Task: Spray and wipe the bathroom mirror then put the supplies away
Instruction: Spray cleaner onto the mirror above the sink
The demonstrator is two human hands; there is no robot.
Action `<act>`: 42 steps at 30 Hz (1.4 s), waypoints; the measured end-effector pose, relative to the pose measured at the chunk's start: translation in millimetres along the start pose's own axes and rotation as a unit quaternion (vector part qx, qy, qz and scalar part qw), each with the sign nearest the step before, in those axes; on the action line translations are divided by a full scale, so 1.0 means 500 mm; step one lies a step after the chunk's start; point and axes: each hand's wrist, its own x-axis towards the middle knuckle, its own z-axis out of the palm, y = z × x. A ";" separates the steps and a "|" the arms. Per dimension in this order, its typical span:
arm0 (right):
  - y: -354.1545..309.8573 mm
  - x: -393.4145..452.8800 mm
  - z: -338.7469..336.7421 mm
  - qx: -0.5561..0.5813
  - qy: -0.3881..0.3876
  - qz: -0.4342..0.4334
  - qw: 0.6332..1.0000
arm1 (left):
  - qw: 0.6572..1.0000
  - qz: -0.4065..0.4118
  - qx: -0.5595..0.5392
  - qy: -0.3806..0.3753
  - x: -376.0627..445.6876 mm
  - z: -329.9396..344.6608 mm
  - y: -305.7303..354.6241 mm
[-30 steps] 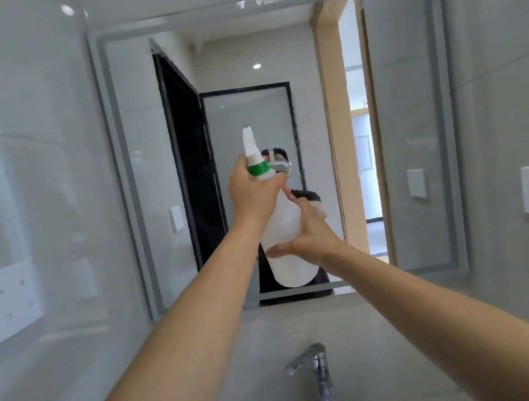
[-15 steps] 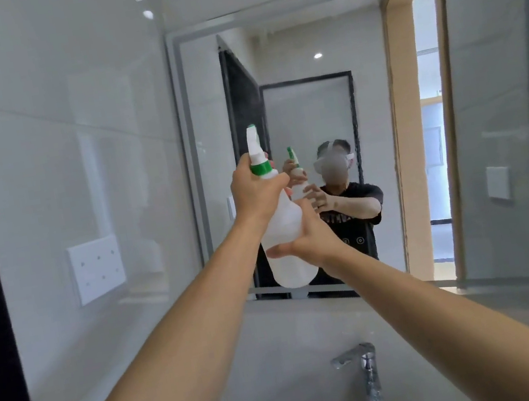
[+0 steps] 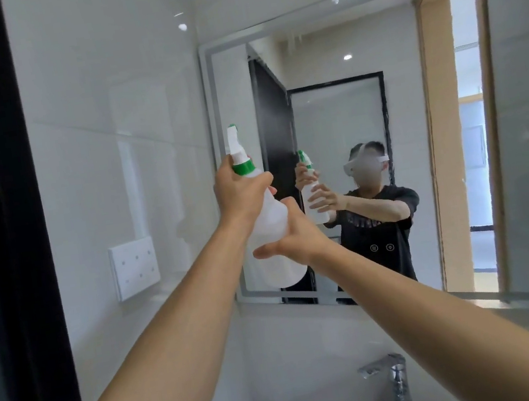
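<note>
Spray bottle, white with green collar, raised upright near the mirror: left hand gripping its neck (presumably for the trigger), right hand clasping the body to steady aim.

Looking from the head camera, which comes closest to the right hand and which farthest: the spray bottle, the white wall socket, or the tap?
From the right hand:
1. Spray bottle: held in it, upright before the mirror.
2. White wall socket: on the left wall.
3. Tap: down at the bottom edge.
</note>
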 end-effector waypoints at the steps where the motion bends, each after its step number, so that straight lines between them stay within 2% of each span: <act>1: -0.001 0.000 -0.001 -0.001 0.000 -0.002 1.000 | 1.000 0.002 0.000 0.002 0.000 0.001 -0.001; 10: 0.010 -0.016 -0.068 -0.007 0.059 0.010 0.998 | 0.997 0.015 -0.042 -0.063 0.001 0.075 0.026; 16: 0.030 -0.039 -0.158 -0.018 0.115 0.011 0.993 | 0.991 0.039 -0.055 -0.115 -0.010 0.171 0.052; 25: 0.064 -0.099 -0.294 -0.052 0.178 0.043 0.982 | 0.983 0.047 -0.090 -0.152 -0.056 0.318 0.078; 32: 0.074 -0.161 -0.392 -0.075 0.232 0.086 0.966 | 0.963 0.041 -0.133 -0.230 -0.102 0.428 0.119; 42: 0.083 -0.253 -0.524 -0.124 0.309 0.119 0.936 | 0.944 0.052 -0.163 -0.282 -0.184 0.554 0.192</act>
